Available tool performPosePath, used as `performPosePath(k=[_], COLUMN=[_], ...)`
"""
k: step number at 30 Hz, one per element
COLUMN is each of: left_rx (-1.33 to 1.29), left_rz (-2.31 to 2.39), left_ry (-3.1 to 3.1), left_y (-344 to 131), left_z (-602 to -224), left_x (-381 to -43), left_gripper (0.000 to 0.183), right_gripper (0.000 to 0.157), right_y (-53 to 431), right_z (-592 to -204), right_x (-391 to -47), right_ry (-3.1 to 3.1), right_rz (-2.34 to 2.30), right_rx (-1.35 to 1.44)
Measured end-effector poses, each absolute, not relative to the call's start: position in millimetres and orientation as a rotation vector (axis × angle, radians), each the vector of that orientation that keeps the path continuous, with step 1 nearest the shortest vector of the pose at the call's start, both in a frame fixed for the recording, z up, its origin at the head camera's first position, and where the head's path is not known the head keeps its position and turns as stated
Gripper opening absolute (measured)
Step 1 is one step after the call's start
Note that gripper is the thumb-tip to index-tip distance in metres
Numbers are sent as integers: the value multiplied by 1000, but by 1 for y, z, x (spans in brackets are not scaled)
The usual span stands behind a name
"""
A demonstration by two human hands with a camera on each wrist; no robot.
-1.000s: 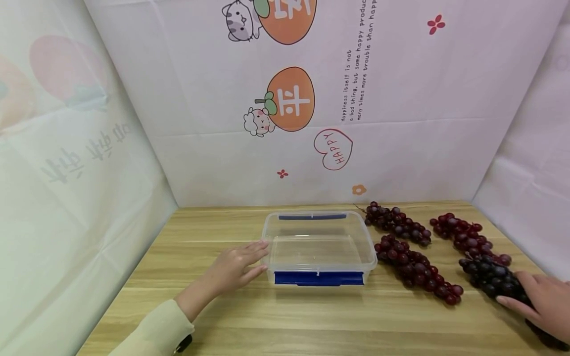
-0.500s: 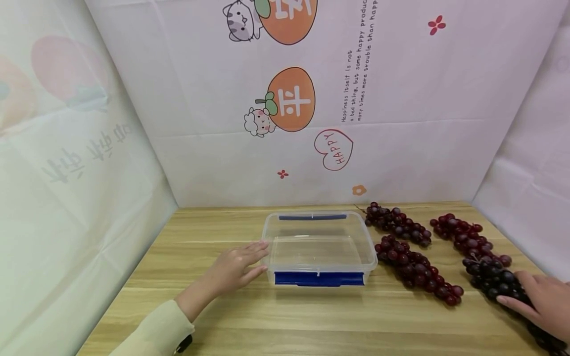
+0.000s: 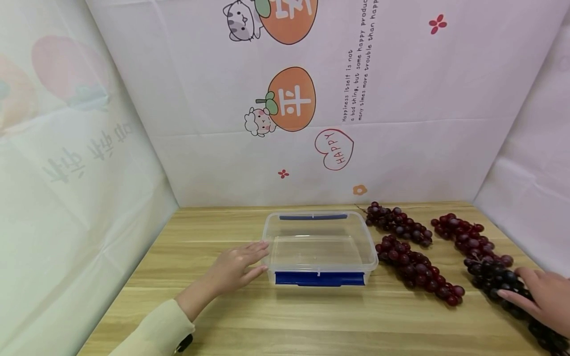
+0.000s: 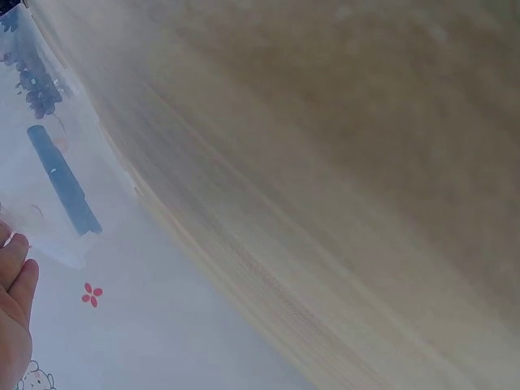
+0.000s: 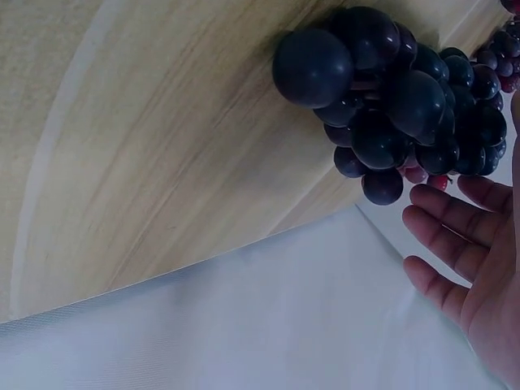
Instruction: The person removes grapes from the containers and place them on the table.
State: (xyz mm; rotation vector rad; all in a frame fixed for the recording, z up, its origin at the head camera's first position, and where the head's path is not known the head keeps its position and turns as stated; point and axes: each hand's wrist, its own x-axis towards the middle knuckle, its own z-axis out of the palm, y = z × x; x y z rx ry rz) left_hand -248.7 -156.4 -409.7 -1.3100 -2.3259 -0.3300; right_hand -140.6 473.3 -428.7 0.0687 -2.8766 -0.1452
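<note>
A clear plastic box (image 3: 320, 267) with blue clips stands mid-table, no lid visible on it. My left hand (image 3: 238, 267) rests its fairly straight fingers against the box's left side; in the left wrist view only part of that hand (image 4: 15, 325) shows. At the right edge lies a bunch of black grapes (image 3: 492, 277). My right hand (image 3: 545, 299) is over its right side, thumb and fingers spread around the bunch. From the right wrist, loosely extended fingers (image 5: 451, 236) appear beside the dark grapes (image 5: 410, 110), not curled round them.
Three bunches of red grapes lie right of the box: one near bunch (image 3: 418, 272), one at the back (image 3: 396, 222) and one further right (image 3: 463, 235), close to the black one. White printed sheets (image 3: 222, 163) wall the wooden table (image 3: 213, 222).
The black grapes have shifted slightly toward the lower right. My right hand's grasp on them has loosened a little. The left hand and box stay put.
</note>
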Motion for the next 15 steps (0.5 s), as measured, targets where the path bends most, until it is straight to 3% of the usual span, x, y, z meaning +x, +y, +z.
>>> performPosePath(k=[15], left_rx=[-1321], left_rz=[-315], left_ry=[-2318], left_y=[-161], left_z=[-406], left_x=[-249], left_gripper=[41], right_gripper=[77], right_y=[459], right_z=[-401], right_x=[-158], right_ry=[-2724], right_rz=[-124], right_rx=[123])
